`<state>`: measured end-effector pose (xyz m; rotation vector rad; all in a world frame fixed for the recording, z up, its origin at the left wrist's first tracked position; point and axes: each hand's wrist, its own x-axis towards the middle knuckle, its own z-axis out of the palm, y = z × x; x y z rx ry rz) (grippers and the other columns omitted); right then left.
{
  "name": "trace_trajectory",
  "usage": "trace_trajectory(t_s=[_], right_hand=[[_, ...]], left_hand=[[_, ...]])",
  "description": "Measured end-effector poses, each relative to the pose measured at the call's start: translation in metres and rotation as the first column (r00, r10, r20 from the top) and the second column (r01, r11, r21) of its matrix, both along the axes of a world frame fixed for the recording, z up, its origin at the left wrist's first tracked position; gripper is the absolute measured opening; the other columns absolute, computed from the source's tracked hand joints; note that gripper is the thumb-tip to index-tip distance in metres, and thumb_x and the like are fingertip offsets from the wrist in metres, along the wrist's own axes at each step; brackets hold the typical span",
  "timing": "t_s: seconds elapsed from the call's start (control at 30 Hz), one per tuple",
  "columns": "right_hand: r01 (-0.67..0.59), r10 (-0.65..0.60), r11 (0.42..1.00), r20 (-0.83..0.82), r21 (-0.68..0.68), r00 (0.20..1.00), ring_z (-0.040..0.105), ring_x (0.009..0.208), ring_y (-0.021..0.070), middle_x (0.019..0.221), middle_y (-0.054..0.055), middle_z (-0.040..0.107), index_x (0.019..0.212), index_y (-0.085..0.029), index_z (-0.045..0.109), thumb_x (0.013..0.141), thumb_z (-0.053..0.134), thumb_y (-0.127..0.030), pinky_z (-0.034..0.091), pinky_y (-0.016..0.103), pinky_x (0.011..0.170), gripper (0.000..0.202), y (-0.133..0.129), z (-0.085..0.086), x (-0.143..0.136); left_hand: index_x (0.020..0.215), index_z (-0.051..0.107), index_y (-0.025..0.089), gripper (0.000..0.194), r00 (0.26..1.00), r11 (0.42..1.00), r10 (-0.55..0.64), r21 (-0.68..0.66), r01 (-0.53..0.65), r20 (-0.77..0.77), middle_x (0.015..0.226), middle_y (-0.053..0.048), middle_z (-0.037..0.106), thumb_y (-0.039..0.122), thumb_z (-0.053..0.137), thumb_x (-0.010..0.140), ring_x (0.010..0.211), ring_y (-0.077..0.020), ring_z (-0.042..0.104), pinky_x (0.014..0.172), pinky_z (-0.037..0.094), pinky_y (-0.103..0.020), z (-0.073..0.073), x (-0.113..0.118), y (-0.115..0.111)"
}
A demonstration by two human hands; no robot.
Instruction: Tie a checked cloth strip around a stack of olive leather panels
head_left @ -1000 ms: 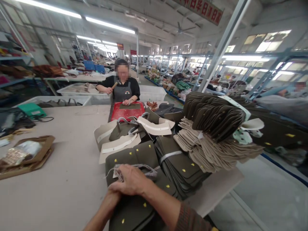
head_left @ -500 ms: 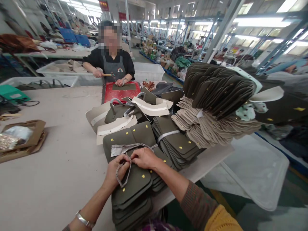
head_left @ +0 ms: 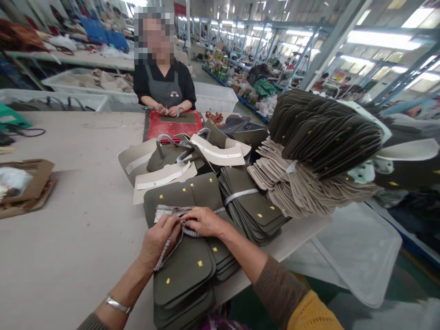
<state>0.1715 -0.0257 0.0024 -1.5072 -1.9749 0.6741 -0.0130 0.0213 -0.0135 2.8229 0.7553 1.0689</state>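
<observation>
My left hand (head_left: 158, 237) and my right hand (head_left: 204, 221) meet over a stack of olive-green leather pieces (head_left: 185, 270) with small yellow stickers, at the near edge of the table (head_left: 79, 215). Both pinch a grey checked fabric strip (head_left: 168, 244) that is wrapped round the stack. One end of the strip hangs down from my left fingers. A silver bracelet sits on my left wrist.
More olive stacks (head_left: 252, 206) and a tall leaning bundle of olive and beige pieces (head_left: 319, 151) lie to the right. Across the table a person in an apron (head_left: 164, 85) works on a red mat (head_left: 173, 126). A cardboard tray (head_left: 24, 185) sits left. White plastic bins (head_left: 357, 247) stand beside the table.
The view has tilted down and nearer. My hands have come apart from a stacked pose and now pinch the strip side by side. The person opposite has lowered the hammer to the mat.
</observation>
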Motion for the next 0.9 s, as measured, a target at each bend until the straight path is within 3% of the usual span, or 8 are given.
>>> trace_trajectory(t_s=[0.3,0.53,0.67,0.73,0.8,0.87,0.9], right_hand=[[-0.051,0.054,0.998,0.125,-0.027,0.991,0.064,0.083,0.0138,0.089,0.002,0.072,0.094,-0.019,0.072,0.078,0.056,-0.013,0.045,0.02,0.074,0.023,0.0,0.011,-0.002],[0.033,-0.045,0.999,0.363,0.039,0.931,0.062,0.078,0.0206,0.089,0.013,0.067,0.089,-0.013,0.067,0.083,0.051,-0.019,0.043,0.028,0.069,0.018,-0.007,0.024,-0.019],[0.116,-0.144,0.989,0.427,0.091,0.893,0.062,0.079,0.0208,0.085,0.013,0.066,0.085,-0.013,0.065,0.088,0.045,-0.017,0.043,0.03,0.072,0.021,-0.005,0.044,-0.006],[0.139,-0.14,0.99,0.312,0.026,0.94,0.063,0.077,0.0179,0.086,0.01,0.067,0.089,-0.015,0.065,0.089,0.046,-0.021,0.045,0.027,0.069,0.02,-0.005,0.056,0.01],[-0.003,0.003,0.978,0.003,-0.208,1.0,0.063,0.072,0.0149,0.08,0.004,0.069,0.096,-0.017,0.066,0.087,0.053,-0.027,0.047,0.024,0.063,0.019,-0.005,0.066,0.024],[-0.136,0.033,0.93,-0.29,-0.343,0.956,0.063,0.067,0.0129,0.079,0.002,0.069,0.101,-0.018,0.066,0.084,0.057,-0.029,0.047,0.022,0.057,0.022,-0.004,0.067,0.03],[-0.129,-0.001,0.929,-0.349,-0.347,0.937,0.063,0.066,0.0123,0.082,0.002,0.07,0.104,-0.017,0.065,0.083,0.057,-0.027,0.048,0.021,0.056,0.025,-0.002,0.063,0.029]], left_hand=[[0.07,0.048,0.019,0.024,0.996,0.992,0.081,-0.094,-0.085,-0.044,0.072,0.0,0.047,0.024,0.047,0.094,0.064,-0.0113,0.05,0.06,0.042,-0.021,0.003,-0.006,-0.007],[0.071,0.049,0.019,0.024,0.981,0.985,0.166,-0.038,-0.17,-0.095,0.074,-0.002,0.051,0.021,0.042,0.095,0.071,-0.014,0.051,0.067,0.044,-0.024,0.0,-0.003,-0.01],[0.07,0.05,0.019,0.025,0.975,0.98,0.195,-0.004,-0.197,-0.108,0.073,-0.003,0.052,0.019,0.043,0.094,0.071,-0.0154,0.051,0.065,0.041,-0.026,-0.002,-0.002,-0.013],[0.072,0.051,0.019,0.023,0.973,0.979,0.205,0.008,-0.205,-0.109,0.074,-0.003,0.053,0.019,0.044,0.094,0.073,-0.0159,0.051,0.066,0.04,-0.027,-0.003,-0.001,-0.014],[0.072,0.05,0.018,0.023,0.972,0.978,0.207,0.017,-0.206,-0.112,0.073,-0.002,0.053,0.018,0.044,0.094,0.072,-0.0156,0.051,0.066,0.039,-0.027,-0.005,-0.001,-0.015],[0.071,0.049,0.019,0.024,0.973,0.979,0.202,0.027,-0.2,-0.115,0.07,-0.001,0.052,0.018,0.044,0.094,0.07,-0.0151,0.051,0.065,0.038,-0.027,-0.008,-0.001,-0.015],[0.07,0.049,0.019,0.024,0.973,0.98,0.199,0.032,-0.196,-0.115,0.068,-0.001,0.051,0.018,0.044,0.094,0.068,-0.0149,0.05,0.064,0.038,-0.027,-0.009,-0.001,-0.015]])
